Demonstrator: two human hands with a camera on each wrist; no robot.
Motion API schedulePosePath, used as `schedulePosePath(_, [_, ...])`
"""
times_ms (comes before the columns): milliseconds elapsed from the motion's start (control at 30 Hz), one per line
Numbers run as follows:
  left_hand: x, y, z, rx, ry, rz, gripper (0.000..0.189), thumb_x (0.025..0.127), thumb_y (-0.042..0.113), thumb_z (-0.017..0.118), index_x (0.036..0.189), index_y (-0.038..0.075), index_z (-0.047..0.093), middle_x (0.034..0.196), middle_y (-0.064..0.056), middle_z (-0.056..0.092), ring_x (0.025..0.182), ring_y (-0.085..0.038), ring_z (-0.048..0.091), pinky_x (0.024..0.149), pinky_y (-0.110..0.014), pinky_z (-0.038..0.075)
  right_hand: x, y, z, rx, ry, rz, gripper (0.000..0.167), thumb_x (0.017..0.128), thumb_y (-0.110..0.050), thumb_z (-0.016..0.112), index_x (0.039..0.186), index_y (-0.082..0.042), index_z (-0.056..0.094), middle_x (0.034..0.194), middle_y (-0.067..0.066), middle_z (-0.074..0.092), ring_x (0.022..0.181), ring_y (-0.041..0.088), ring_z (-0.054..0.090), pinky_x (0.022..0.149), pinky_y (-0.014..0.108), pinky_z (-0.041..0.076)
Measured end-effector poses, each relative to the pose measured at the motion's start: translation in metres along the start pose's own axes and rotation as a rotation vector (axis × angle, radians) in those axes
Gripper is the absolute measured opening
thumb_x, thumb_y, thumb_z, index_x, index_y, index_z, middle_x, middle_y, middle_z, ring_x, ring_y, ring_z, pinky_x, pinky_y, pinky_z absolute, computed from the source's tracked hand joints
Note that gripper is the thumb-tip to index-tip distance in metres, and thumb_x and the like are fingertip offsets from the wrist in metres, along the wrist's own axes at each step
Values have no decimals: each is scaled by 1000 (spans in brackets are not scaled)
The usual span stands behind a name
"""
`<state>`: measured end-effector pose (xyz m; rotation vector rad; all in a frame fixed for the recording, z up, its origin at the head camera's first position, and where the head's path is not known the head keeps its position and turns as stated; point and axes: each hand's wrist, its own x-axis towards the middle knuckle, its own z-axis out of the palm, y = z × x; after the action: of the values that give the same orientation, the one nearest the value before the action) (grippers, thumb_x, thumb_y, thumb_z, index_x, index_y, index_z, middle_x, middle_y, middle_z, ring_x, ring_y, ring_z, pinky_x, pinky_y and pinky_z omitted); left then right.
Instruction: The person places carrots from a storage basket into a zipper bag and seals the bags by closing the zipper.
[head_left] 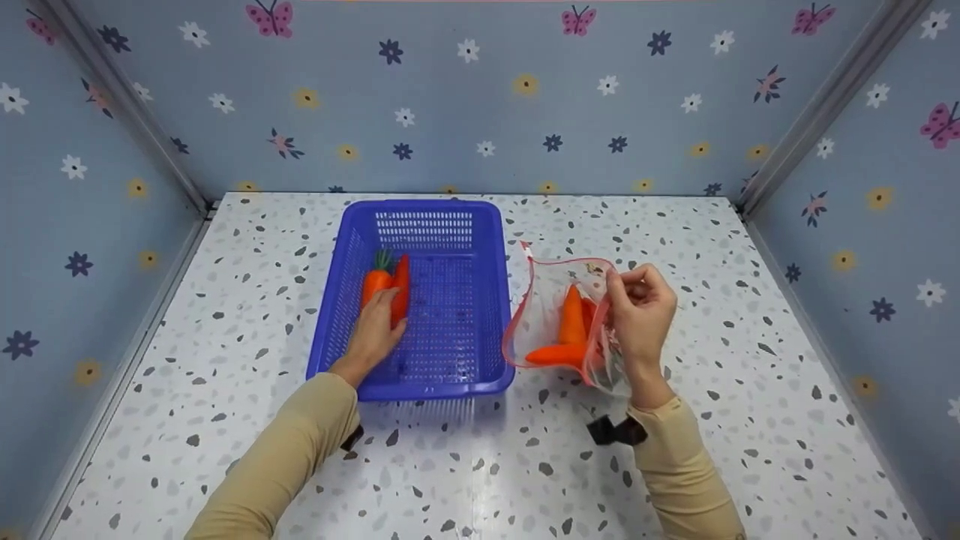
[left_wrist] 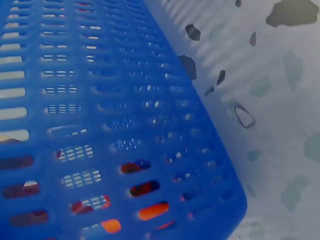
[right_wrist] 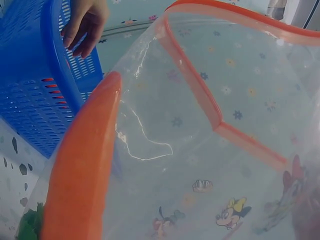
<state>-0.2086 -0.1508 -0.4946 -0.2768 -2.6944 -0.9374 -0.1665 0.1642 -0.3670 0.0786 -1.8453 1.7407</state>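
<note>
My left hand (head_left: 375, 334) reaches into a blue plastic basket (head_left: 420, 394), its fingers over an orange carrot (head_left: 376, 282) with a green top and a long red pepper (head_left: 402, 279). In the right wrist view this left hand (right_wrist: 90, 22) shows fingers bent loosely downward inside the rim. My right hand (head_left: 643, 319) pinches the red-edged mouth of a clear zip bag (head_left: 544, 300). Inside the bag lie orange carrots (head_left: 572, 319) and something red, partly hidden. The right wrist view shows one carrot (right_wrist: 82, 165) close up through the plastic, and cartoon prints on the bag.
The basket and bag sit side by side on a speckled white tabletop (head_left: 480, 465). Flower-patterned panels (head_left: 480, 90) enclose the back and both sides, with metal posts at the corners. Through the basket's slotted wall (left_wrist: 110, 115), bits of red and orange show in the left wrist view.
</note>
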Motion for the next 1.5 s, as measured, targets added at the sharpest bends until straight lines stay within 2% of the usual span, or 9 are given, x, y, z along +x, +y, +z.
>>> schedulePosePath(300, [-3, -7, -1, 104, -154, -96, 59, 75, 3, 66, 125, -13, 38, 115, -29, 46, 100, -41, 49, 89, -47, 38, 1, 0, 1, -1, -2, -9, 16, 80, 4, 57, 69, 12, 49, 50, 4, 50, 36, 7, 37, 32, 17, 31])
schedulePosePath(567, [-4, -7, 2, 171, -225, -130, 61, 77, 5, 65, 127, -12, 36, 118, -29, 44, 101, -41, 50, 90, -47, 38, 1, 0, 1, 6, 4, 10, 16, 81, 4, 57, 69, 10, 49, 50, 4, 50, 35, 7, 38, 32, 16, 31])
schedulePosePath(933, [-6, -7, 4, 210, -223, -85, 55, 75, 2, 65, 123, -10, 43, 114, -28, 46, 99, -41, 49, 88, -46, 39, 1, 0, 0, 26, -4, 22, 15, 81, 3, 57, 70, 9, 49, 50, 4, 50, 35, 9, 38, 32, 17, 32])
schedulePosePath(1100, [-7, -8, 5, 194, -217, -56, 52, 74, 0, 66, 120, -10, 46, 111, -28, 47, 96, -41, 51, 86, -46, 40, 0, 0, 0, 34, -10, 12, 16, 81, 3, 57, 70, 10, 49, 49, 5, 50, 35, 9, 38, 31, 17, 32])
schedulePosePath(1233, [-8, -8, 6, 177, -218, -59, 51, 74, 1, 66, 120, -10, 47, 108, -27, 48, 94, -40, 52, 85, -46, 41, 0, 1, 0, 19, -3, 0, 16, 80, 4, 58, 69, 12, 48, 49, 3, 49, 35, 8, 37, 32, 16, 31])
schedulePosePath(1500, [-9, -8, 9, 161, -161, -101, 34, 76, 5, 67, 102, -9, 52, 83, -26, 56, 78, -40, 56, 70, -49, 46, 0, 0, 1, 5, 0, 2, 16, 80, 5, 57, 70, 13, 48, 51, 3, 51, 37, 7, 38, 33, 16, 32])
